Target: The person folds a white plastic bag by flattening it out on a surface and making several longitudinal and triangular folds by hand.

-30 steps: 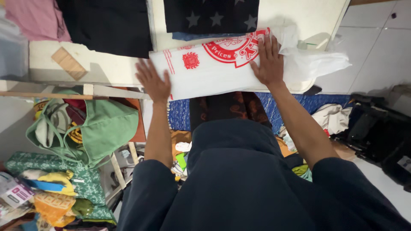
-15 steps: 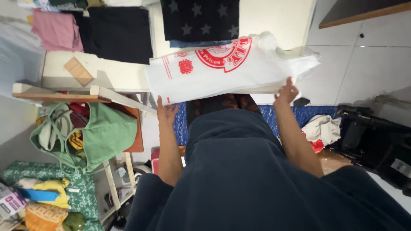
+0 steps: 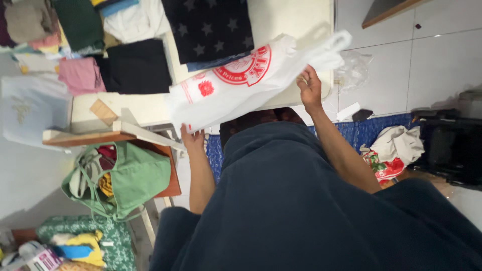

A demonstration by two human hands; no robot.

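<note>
A white plastic bag (image 3: 236, 88) with red print is lifted off the cream table (image 3: 291, 20) and hangs tilted, its handle end up at the right. My left hand (image 3: 192, 136) grips the bag's lower left corner. My right hand (image 3: 310, 86) holds its upper right edge near the handles. Behind the bag, a dark star-patterned cloth (image 3: 211, 27) lies folded on the table.
Folded clothes in black (image 3: 134, 66), pink (image 3: 80, 75), green and white lie on the table's left. A green tote bag (image 3: 128, 173) hangs under a wooden shelf (image 3: 90, 136). Blue mat, loose clothes and a black bag (image 3: 449, 145) are on the tiled floor at right.
The bag was pressed flat on the table under both palms, then picked up by its near edge. Now it is raised higher and tilted, and my right hand has moved up to the handle end.
</note>
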